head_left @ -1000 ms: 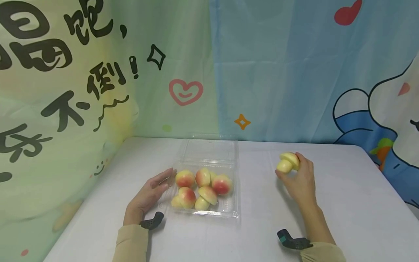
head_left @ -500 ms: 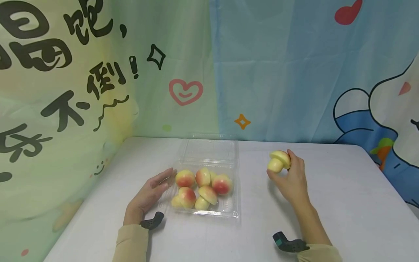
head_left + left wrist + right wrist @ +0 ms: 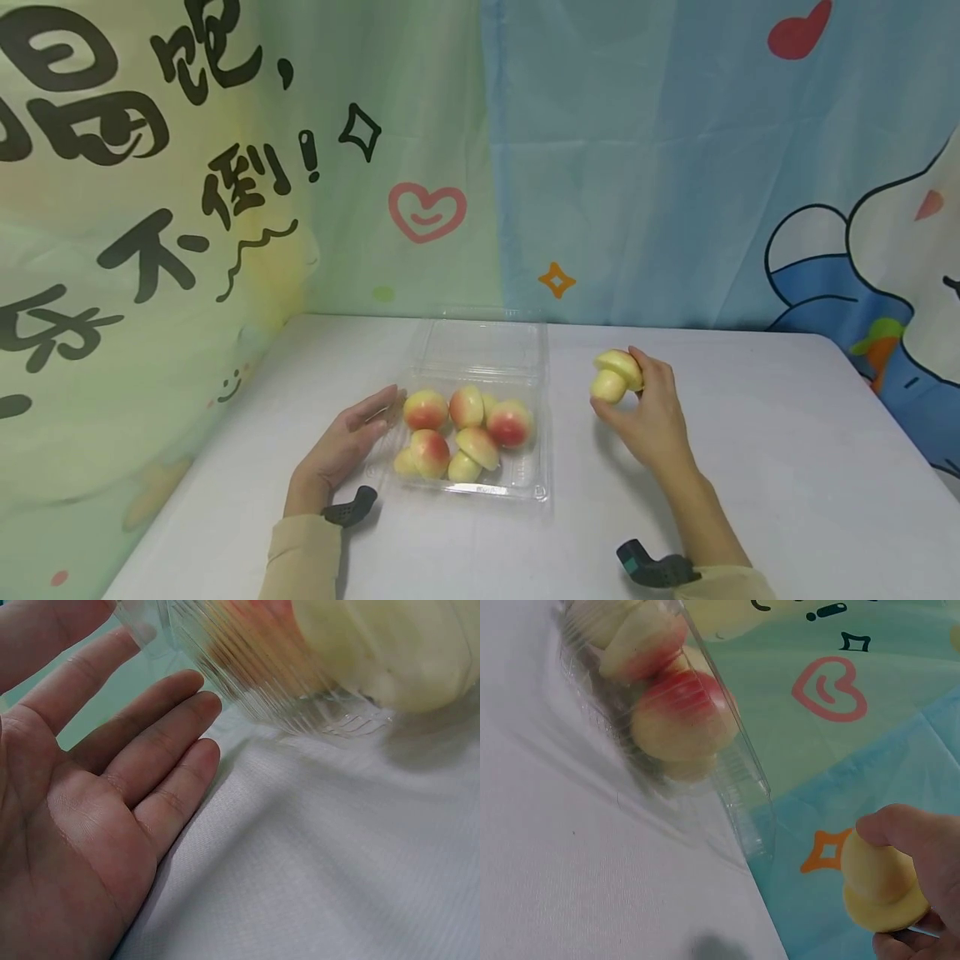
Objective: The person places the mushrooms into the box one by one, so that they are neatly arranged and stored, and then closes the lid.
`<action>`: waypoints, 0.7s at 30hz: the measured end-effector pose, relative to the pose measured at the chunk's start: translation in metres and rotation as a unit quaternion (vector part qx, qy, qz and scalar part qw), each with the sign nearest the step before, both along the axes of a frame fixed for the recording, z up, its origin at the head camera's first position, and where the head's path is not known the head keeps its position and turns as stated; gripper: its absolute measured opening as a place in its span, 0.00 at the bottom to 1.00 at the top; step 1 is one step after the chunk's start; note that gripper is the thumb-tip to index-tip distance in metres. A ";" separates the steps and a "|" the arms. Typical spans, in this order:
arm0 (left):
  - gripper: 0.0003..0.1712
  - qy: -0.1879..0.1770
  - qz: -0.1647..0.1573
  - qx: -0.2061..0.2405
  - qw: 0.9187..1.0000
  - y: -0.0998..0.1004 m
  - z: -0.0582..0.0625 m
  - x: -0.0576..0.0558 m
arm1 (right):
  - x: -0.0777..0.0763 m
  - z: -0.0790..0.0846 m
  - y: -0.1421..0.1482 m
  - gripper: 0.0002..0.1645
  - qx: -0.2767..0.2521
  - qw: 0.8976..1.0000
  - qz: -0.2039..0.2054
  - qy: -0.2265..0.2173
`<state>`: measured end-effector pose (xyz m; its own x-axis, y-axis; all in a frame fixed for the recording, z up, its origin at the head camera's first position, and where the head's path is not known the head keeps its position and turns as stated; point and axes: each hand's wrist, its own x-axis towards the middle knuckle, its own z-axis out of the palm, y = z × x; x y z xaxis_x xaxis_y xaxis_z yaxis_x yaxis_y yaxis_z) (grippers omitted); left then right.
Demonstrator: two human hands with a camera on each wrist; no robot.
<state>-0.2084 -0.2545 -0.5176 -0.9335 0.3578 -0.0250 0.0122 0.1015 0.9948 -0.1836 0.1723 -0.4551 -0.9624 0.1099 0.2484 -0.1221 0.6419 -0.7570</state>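
Observation:
My right hand (image 3: 648, 417) pinches a toy-like mushroom (image 3: 609, 387) between thumb and fingers, raised above the table to the right of a clear plastic clamshell box (image 3: 517, 483). Its pale yellow stem and cap underside face the camera. The right wrist view shows the thumb (image 3: 900, 825) against the mushroom's rounded stem. Inside the box lie several similar mushrooms (image 3: 429, 452) with red-and-yellow caps. My left hand (image 3: 341, 446) rests at the box's left edge, its fingers straight and the fingertips at the plastic rim. Whether the thumb presses the rim cannot be told.
The hinged lid (image 3: 483, 346) is folded back behind the box. White cloth covers the table (image 3: 787, 467). A printed curtain (image 3: 637, 167) hangs along the back and left. A dark wrist device (image 3: 656, 571) is strapped near each sleeve.
My right hand has moved left toward the box, carrying the mushroom. The left hand and the box have stayed put.

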 end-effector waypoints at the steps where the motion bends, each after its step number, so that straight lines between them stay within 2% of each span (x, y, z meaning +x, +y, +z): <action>1: 0.32 0.002 -0.002 0.002 1.000 0.000 0.000 0.000 | 0.000 0.000 -0.001 0.52 0.002 1.000 0.004 0.001; 6: 0.31 0.014 -0.012 -0.004 1.000 -0.001 -0.001 0.000 | 0.002 0.002 -0.007 0.51 0.019 1.000 0.018 0.000; 14: 0.31 0.009 0.000 -0.012 1.000 0.000 -0.001 0.001 | 0.003 0.003 -0.018 0.47 0.005 0.999 0.046 -0.019; 21: 0.32 0.010 -0.001 -0.016 1.000 -0.001 0.000 0.000 | 0.005 0.001 -0.027 0.49 0.018 0.997 0.071 0.011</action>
<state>-0.2088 -0.2554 -0.5180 -0.9329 0.3597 -0.0178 0.0328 0.1341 0.9904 -0.1790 0.1451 -0.4540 -0.9620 -0.0355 0.2706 -0.2291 0.6435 -0.7303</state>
